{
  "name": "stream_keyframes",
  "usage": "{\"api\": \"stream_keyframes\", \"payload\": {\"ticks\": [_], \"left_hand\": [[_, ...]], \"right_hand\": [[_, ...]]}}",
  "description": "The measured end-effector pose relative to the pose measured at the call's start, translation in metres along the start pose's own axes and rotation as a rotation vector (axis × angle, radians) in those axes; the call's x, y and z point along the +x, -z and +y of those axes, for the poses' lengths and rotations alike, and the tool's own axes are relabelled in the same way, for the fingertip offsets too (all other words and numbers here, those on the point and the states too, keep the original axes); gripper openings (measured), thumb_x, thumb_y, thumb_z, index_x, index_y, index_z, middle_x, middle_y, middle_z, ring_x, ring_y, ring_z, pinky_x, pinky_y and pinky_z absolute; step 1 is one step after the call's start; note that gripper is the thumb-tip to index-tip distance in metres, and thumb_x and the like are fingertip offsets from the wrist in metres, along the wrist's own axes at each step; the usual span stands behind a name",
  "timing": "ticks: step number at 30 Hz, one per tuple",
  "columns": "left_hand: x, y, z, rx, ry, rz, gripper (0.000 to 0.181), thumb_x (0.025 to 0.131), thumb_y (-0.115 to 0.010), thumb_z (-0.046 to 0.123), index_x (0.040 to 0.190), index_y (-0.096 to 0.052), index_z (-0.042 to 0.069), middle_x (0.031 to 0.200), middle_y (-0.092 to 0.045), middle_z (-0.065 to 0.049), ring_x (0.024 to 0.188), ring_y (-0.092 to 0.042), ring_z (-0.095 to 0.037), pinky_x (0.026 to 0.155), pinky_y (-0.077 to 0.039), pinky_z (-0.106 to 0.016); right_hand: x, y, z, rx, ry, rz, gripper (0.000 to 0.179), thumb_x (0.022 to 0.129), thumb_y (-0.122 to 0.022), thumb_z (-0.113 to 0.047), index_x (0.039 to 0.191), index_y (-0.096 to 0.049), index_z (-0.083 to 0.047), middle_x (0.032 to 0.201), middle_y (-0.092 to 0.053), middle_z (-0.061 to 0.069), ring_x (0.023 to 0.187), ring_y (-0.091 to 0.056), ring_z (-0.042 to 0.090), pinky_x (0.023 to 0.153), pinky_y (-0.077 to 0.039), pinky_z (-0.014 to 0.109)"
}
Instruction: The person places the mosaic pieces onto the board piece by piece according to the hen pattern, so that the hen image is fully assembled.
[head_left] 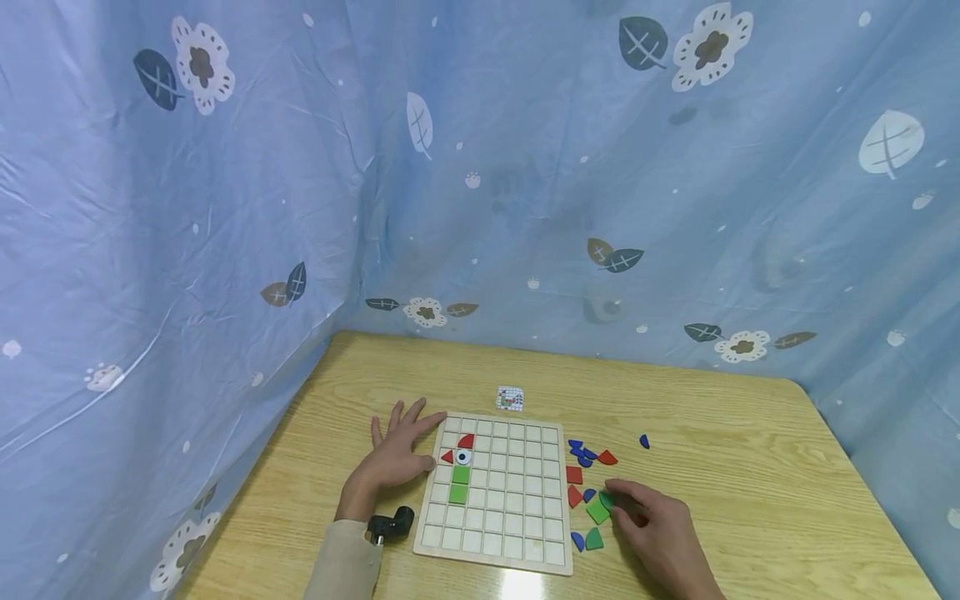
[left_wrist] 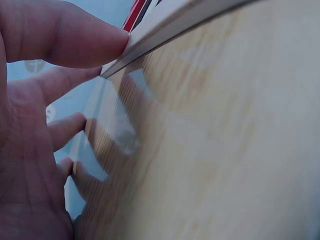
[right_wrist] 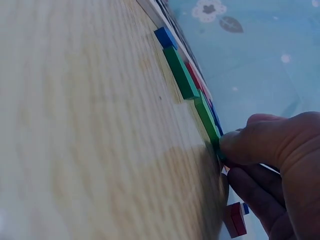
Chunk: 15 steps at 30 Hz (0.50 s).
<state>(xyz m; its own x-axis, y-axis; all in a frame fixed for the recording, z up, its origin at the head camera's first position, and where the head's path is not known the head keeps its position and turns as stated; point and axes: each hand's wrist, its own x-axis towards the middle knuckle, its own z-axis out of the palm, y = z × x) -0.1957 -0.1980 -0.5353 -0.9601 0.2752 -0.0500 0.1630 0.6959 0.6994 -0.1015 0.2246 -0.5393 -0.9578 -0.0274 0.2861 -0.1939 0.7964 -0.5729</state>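
A pale wooden grid board [head_left: 517, 500] lies on the table. On its left part sit a red quarter-circle [head_left: 467, 440], a red triangle [head_left: 447, 456], a white tile with an eye [head_left: 463, 457] and two green squares [head_left: 460, 475]. My left hand [head_left: 397, 454] rests with spread fingers along the board's left side, thumb [left_wrist: 95, 37] touching its edge. To the right of the board, my right hand [head_left: 656, 525] pinches a dark green quarter-circle [head_left: 606, 500] between thumb and fingertips, right beside a light green square [head_left: 597, 511]. In the right wrist view the fingers partly hide that quarter-circle.
Loose blue half-circles [head_left: 585, 461], a red square [head_left: 574, 475], red quarter-circles [head_left: 607, 457] and another green quarter-circle [head_left: 594, 539] lie along the board's right edge. One blue half-circle [head_left: 645, 442] lies apart. Behind the board is a small pattern card [head_left: 510, 398]. Blue curtains [head_left: 600, 208] enclose the table.
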Motion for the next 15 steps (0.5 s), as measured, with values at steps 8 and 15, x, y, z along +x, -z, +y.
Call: {"api": "stream_keyframes", "payload": {"ticks": [8,15], "left_hand": [[-0.001,0.000,0.000,-0.001,0.003,0.003,0.085,0.083,-0.071,0.011,0.165,-0.053,0.025,0.183,-0.019,-0.017,0.170,0.007,-0.049,0.123,0.024,-0.077],[0.000,0.001,0.001,0.000,0.000,-0.007,0.085,0.084,-0.070,0.010,0.166,-0.051,0.024,0.184,-0.017,-0.017,0.170,0.008,-0.049,0.123,0.025,-0.077]], "right_hand": [[-0.001,0.001,0.001,0.018,-0.001,0.002,0.039,0.084,-0.090,0.001,0.118,-0.085,-0.019,0.114,-0.084,-0.007,0.109,-0.080,0.018,0.086,-0.065,0.028],[0.002,0.005,-0.010,0.084,0.000,0.010,0.037,0.085,-0.086,0.004,0.116,-0.085,-0.017,0.110,-0.085,-0.005,0.103,-0.081,0.014,0.078,-0.064,0.025]]}}
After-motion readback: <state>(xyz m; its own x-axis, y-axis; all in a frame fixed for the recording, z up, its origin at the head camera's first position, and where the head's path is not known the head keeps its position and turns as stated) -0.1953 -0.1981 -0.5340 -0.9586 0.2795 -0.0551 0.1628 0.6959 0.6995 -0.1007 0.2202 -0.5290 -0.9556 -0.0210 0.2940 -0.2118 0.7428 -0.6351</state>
